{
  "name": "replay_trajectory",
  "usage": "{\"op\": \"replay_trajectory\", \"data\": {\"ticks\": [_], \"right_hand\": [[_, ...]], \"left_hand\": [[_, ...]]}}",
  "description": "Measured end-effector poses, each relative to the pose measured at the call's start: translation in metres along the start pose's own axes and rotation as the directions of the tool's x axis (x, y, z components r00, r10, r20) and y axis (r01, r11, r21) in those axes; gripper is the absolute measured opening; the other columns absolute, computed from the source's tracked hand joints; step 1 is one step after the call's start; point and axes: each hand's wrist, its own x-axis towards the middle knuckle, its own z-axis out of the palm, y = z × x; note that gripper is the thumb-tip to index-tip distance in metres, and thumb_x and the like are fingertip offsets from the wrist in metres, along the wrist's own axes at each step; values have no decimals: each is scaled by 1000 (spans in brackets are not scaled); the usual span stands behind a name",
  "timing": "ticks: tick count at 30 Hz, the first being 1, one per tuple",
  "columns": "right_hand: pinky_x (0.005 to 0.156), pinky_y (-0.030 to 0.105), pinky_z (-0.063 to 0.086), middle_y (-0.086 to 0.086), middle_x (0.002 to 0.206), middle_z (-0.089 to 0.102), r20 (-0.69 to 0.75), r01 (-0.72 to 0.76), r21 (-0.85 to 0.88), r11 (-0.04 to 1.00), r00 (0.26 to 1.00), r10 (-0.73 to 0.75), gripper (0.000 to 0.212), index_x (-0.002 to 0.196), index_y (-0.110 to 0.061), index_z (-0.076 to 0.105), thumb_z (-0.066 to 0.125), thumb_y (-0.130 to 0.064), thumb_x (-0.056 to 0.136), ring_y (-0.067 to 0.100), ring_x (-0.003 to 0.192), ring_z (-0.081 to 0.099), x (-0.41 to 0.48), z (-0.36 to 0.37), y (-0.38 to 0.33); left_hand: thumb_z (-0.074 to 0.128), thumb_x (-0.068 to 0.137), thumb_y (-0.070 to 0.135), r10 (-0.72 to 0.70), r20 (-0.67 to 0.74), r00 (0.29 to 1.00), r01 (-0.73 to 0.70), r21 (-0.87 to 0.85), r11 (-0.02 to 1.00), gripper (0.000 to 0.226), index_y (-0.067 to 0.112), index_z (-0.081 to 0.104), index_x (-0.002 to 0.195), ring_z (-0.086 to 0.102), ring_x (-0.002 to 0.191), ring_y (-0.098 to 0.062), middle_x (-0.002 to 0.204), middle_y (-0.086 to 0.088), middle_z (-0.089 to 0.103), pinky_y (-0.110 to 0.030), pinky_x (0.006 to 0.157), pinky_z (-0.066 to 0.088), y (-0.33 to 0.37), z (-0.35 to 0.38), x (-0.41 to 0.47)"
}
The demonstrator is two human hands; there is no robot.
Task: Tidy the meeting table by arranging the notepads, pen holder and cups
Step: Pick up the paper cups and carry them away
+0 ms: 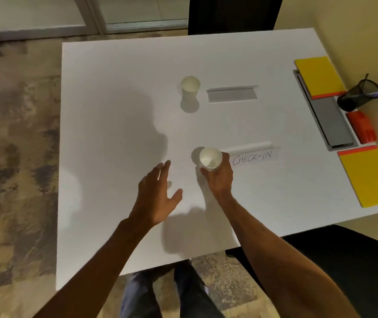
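Note:
On the white table [114,111] my right hand [220,177] grips a white paper cup [209,158] near the middle, next to a folded card reading CHECK-IN [252,156]. My left hand [158,193] hovers flat with spread fingers just left of it, holding nothing. A second white cup [190,88] stands upright farther back. Two yellow notepads lie along the right edge, one far [318,75] and one near [369,176]. The black mesh pen holder [355,96] with a blue pen sits between them.
A blank folded card [232,94] stands right of the far cup. A grey cable tray lid [328,118] is set into the table at the right, with a red object [362,127] beside it. Dark chairs sit at the far side [233,14] and near right [344,260].

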Motion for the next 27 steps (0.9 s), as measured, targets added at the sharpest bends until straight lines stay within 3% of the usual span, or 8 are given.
{"op": "replay_trajectory", "data": {"ticks": [4, 10, 13, 21, 27], "right_hand": [[76, 27, 48, -2, 106, 65, 27, -31, -6, 999, 999, 31, 61, 118, -18, 47, 84, -25, 70, 18, 93, 62, 8, 7, 5], [70, 18, 45, -6, 104, 62, 34, -66, 2, 998, 997, 66, 58, 116, -23, 47, 83, -22, 71, 12, 89, 59, 13, 8, 4], [76, 27, 51, -1, 108, 64, 25, -56, -13, 998, 998, 56, 58, 118, -20, 47, 82, -23, 71, 14, 91, 59, 14, 9, 6], [77, 31, 55, -1, 108, 64, 27, -52, -25, 998, 998, 53, 57, 115, -25, 46, 81, -29, 70, 18, 95, 63, 16, 13, 11], [86, 31, 53, 1, 117, 59, 19, -2, 8, 1000, 1000, 2, 59, 125, -19, 46, 74, -14, 73, 19, 104, 59, 9, 8, 8]], "left_hand": [[58, 82, 57, -13, -9, 1000, 13, 43, 999, 85, 20, 25, 150, 46, 132, -28, 150, -8, 41, -52, 105, 42, -3, 9, -2], [61, 87, 50, -63, -6, 998, 63, 45, 997, 82, 22, 20, 152, 37, 139, -25, 154, -5, 34, -46, 115, 31, 0, 17, 0], [59, 89, 50, -60, 10, 998, 60, 46, 997, 82, 22, 18, 153, 32, 142, -25, 157, -5, 30, -45, 116, 26, 4, 19, 2], [55, 91, 52, -74, 9, 997, 73, 66, 995, 83, 23, 11, 155, 20, 148, -25, 162, -6, 18, -45, 118, 18, 9, 22, 8], [57, 90, 52, -62, -1, 998, 62, 67, 996, 84, 22, 13, 155, 22, 147, -27, 161, -7, 18, -45, 118, 19, 11, 22, 8]]}}
